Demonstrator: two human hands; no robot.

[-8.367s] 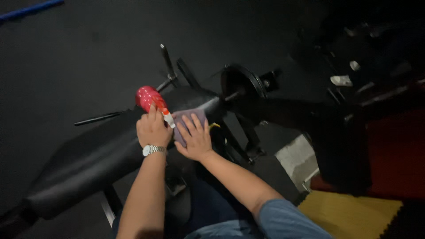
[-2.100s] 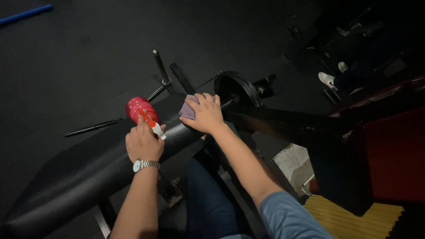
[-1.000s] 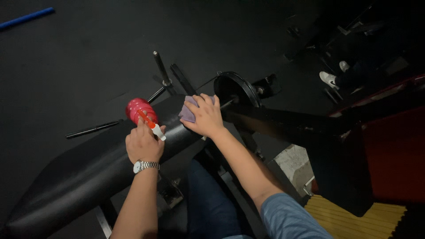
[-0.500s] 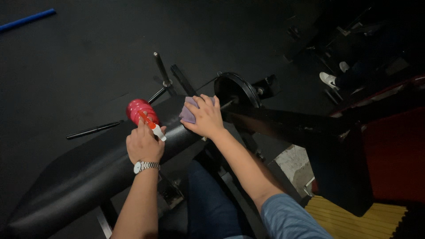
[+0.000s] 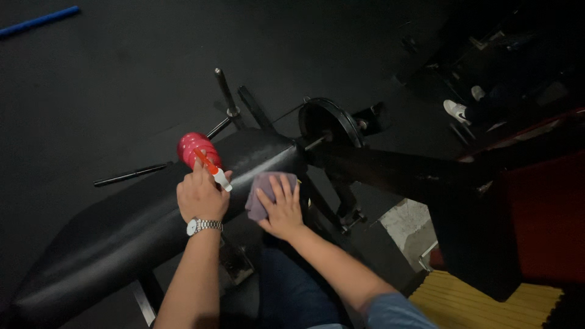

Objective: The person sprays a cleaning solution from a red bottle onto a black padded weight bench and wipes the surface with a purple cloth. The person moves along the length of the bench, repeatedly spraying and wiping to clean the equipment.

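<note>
My left hand [image 5: 201,196], with a silver watch on the wrist, grips a red spray bottle [image 5: 198,149] with a white nozzle, held over a black padded bench [image 5: 122,225]. My right hand [image 5: 280,207] lies flat with fingers spread on a purple cloth [image 5: 261,194], pressing it against the near side of the bench pad close to its upper end.
A black weight plate [image 5: 326,125] sits on a bar just beyond the pad. Metal pegs [image 5: 225,91] and a thin rod [image 5: 131,175] stick out behind the bench. A dark frame beam [image 5: 402,173] runs right. A yellow mat [image 5: 481,301], someone's white shoe [image 5: 457,111] and a blue bar [image 5: 39,20] lie around.
My right hand has slid the cloth down from the top of the pad toward me along its near side. The left hand with the bottle stays in place.
</note>
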